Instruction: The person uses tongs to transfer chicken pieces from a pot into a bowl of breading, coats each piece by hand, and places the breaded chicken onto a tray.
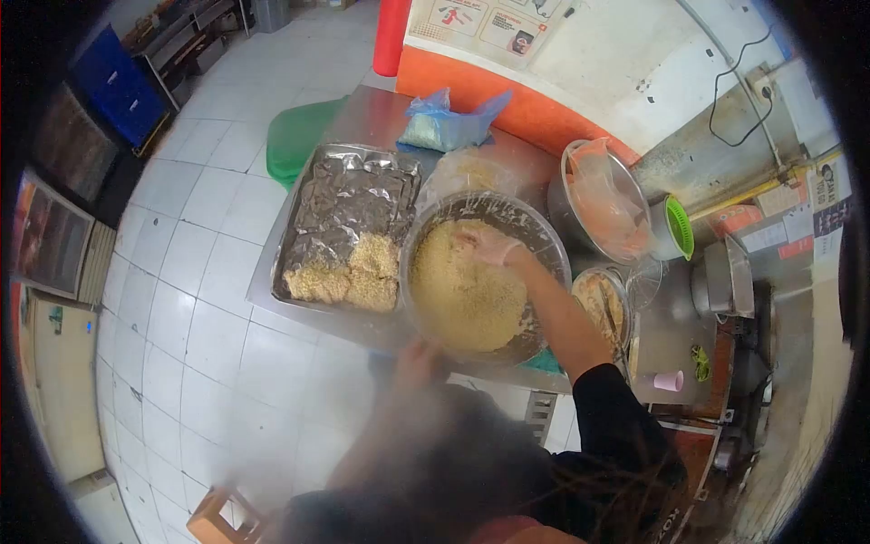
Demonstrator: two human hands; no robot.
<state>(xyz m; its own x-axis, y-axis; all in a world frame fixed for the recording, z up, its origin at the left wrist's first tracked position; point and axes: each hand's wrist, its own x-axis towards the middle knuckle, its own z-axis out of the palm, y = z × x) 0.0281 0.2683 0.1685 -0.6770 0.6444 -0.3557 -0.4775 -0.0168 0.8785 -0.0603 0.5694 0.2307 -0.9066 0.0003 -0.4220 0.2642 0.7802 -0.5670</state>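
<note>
My right hand, in a thin clear glove, reaches into a large metal bowl of pale crumbs. Its fingers are curled down at the crumbs' surface; whether a piece lies under them is hidden. My left hand is at the near side of the bowl, close to the table edge, blurred by haze, so its fingers do not show clearly. Left of the bowl, a foil-lined tray bears several crumb-coated pieces at its near end.
Behind the bowl are a clear plastic bag and a blue bag. To the right stand a large pot with an orange-tinted bag, a bowl of batter, a green basket and a pink cup.
</note>
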